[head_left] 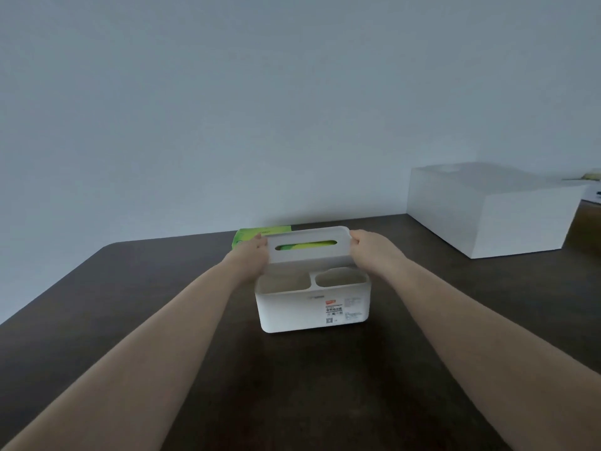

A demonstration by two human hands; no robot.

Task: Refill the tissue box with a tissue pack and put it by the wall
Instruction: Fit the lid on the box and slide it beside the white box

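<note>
A white tissue box (312,310) stands on the dark table, with two open front compartments and a label on its near side. Its white lid (309,244), which has a long slot, is lifted and tilted up above the back of the box. My left hand (252,258) grips the lid's left end and my right hand (372,252) grips its right end. A green tissue pack (252,236) lies on the table just behind the box, partly hidden by the lid and showing through the slot.
The dark wooden table (146,304) runs back to a pale wall (292,109). A large white box (491,206) stands at the back right by the wall. The table's left edge curves away at the far left.
</note>
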